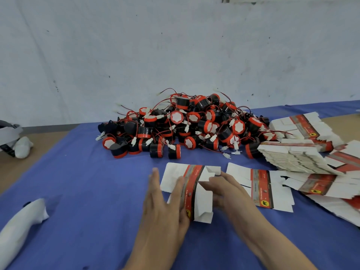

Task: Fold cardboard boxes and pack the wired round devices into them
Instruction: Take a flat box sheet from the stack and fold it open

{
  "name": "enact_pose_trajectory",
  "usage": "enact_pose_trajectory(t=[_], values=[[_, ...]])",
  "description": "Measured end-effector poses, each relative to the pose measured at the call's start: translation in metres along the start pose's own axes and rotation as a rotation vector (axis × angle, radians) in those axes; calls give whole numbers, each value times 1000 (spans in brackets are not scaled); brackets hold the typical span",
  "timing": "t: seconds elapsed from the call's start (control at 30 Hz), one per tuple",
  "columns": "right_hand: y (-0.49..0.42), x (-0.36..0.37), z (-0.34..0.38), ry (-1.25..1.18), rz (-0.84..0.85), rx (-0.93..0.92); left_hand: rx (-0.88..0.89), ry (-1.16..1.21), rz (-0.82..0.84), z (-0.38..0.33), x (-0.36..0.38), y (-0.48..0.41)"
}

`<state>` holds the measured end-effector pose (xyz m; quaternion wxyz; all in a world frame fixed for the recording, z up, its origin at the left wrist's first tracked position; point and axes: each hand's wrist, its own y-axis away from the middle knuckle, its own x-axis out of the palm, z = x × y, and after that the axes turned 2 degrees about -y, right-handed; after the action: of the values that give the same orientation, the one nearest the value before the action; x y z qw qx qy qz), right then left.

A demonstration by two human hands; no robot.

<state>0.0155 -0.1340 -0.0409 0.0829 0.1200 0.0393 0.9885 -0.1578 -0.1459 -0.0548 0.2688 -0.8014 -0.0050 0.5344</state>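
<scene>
A flat white cardboard box blank [194,184] with a red and grey printed band lies on the blue cloth in front of me. My left hand [165,199] lies on its left part with straight fingers. My right hand [228,190] touches its right side, fingers bent around a white flap; the exact hold is blurred. Behind the blank sits a large heap of black and red round devices [187,127] with red wires and white plugs. A second flat blank [261,186] lies just to the right.
Stacks of flat box blanks [296,156] fill the right side of the blue cloth [87,191]. A white sock-covered foot [19,227] lies at the lower left and another [22,147] at the far left. A pale wall stands behind the heap.
</scene>
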Motion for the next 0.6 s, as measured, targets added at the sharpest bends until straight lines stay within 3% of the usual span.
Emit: enact_pose_trajectory(t=[0.1, 0.27, 0.4, 0.5, 0.6], values=[[0, 0, -1, -33, -18, 1, 82, -36, 126, 9, 9, 1], [2, 0, 1, -71, -14, 21, 139, 112, 142, 23, 5, -4], [8, 5, 5, -74, -2, 9, 182, 68, 106, 23, 3, -7], [18, 13, 5, -29, 83, -4, 280, -24, -15, 20, -1, -9], [30, 19, 10, 85, 175, -92, 234, -58, -45, 18, -10, -11]])
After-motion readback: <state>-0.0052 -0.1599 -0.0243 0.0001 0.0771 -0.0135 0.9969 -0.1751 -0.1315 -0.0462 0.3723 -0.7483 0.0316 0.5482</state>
